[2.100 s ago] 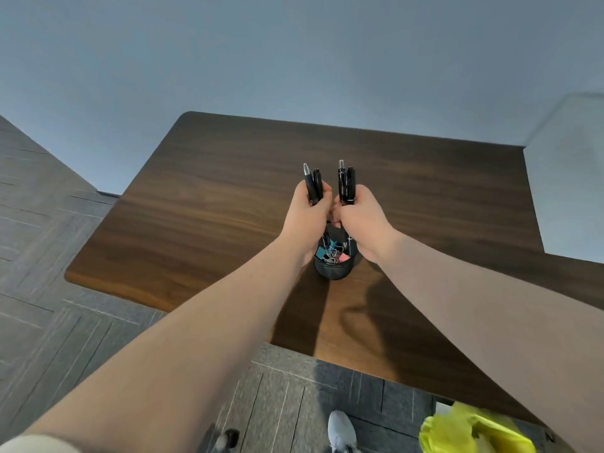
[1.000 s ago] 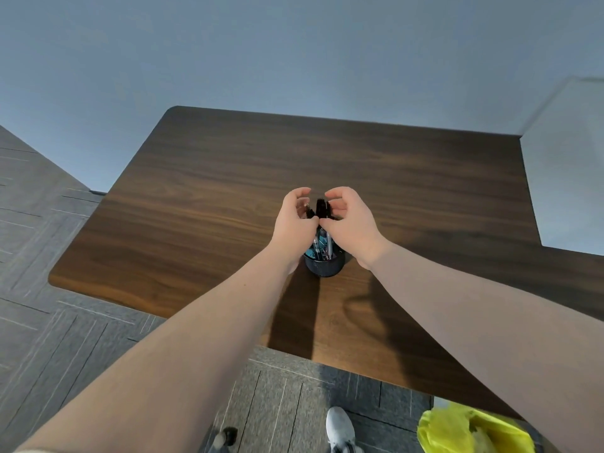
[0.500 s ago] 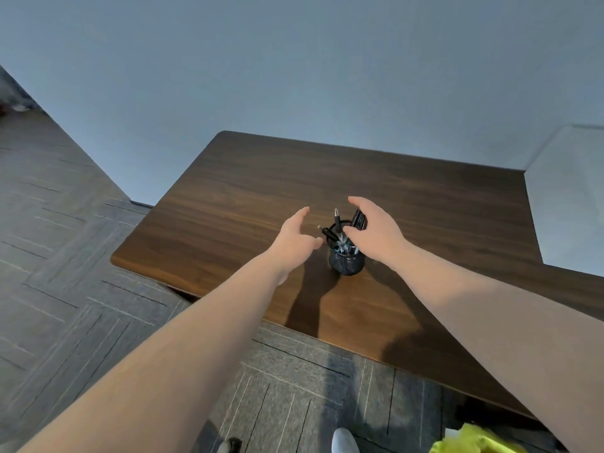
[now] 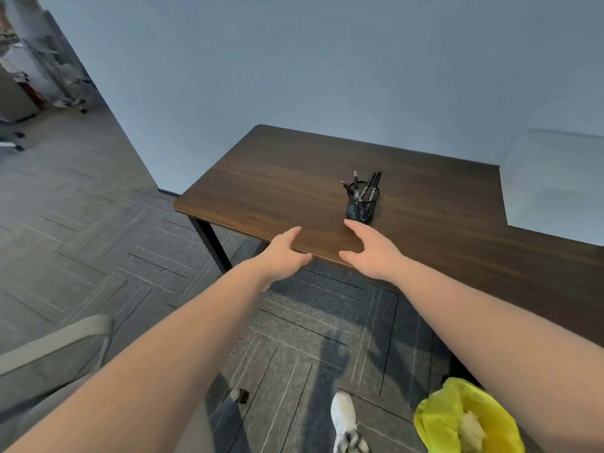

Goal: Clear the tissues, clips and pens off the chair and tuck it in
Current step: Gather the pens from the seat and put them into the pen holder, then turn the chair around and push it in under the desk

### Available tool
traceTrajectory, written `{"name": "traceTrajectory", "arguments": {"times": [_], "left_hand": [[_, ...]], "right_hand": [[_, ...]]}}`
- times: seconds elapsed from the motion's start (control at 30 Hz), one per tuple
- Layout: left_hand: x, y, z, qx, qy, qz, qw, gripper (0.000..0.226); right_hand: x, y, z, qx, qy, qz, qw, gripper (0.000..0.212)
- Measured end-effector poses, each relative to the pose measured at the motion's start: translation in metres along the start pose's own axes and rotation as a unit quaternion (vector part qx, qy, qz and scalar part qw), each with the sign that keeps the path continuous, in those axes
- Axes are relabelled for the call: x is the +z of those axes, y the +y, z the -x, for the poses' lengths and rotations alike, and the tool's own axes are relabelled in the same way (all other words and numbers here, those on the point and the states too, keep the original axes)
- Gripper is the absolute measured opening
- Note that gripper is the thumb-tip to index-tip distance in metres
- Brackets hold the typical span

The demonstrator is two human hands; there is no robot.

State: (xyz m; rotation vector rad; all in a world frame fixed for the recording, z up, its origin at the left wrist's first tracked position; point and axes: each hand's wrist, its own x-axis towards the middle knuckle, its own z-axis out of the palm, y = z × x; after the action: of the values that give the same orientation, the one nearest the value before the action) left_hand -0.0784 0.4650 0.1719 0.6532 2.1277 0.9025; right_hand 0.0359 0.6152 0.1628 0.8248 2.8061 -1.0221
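A black mesh pen holder (image 4: 362,204) stands on the dark wooden desk (image 4: 281,184), with several black pens (image 4: 368,184) sticking out of it. My left hand (image 4: 283,253) and my right hand (image 4: 367,251) hover over the desk's front edge, both empty with fingers apart, nearer to me than the holder. The grey armrest of the chair (image 4: 62,340) shows at the lower left; its seat is mostly hidden by my left arm. A bin with a yellow liner (image 4: 457,420) holding crumpled tissue sits at the bottom right.
A black desk leg (image 4: 211,245) stands below the desk's left corner. A white surface (image 4: 552,188) adjoins the desk on the right. My white shoe (image 4: 343,420) is on the grey carpet. A doorway with clutter opens at the far left.
Both hands put the pens into the holder, let go and drew back toward me to the desk's front edge. The view pulled back and turned left, bringing the chair armrest in.
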Motion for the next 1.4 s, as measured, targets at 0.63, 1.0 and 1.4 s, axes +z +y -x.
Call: {"name": "traceTrajectory", "arguments": {"times": [0.63, 1.0, 1.4], "left_hand": [[0.036, -0.114, 0.248, -0.161, 0.151, -0.018, 0.975, 0.067], [0.026, -0.21, 0.41, -0.23, 0.255, -0.021, 0.939, 0.067], [-0.067, -0.303, 0.587, -0.135, 0.261, -0.132, 0.947, 0.063]], "right_hand": [[0.108, -0.061, 0.158, -0.127, -0.173, 0.008, 0.977, 0.07], [0.185, -0.149, 0.266, -0.201, -0.246, 0.037, 0.948, 0.07], [0.309, -0.322, 0.388, -0.259, -0.219, 0.067, 0.938, 0.068]]}}
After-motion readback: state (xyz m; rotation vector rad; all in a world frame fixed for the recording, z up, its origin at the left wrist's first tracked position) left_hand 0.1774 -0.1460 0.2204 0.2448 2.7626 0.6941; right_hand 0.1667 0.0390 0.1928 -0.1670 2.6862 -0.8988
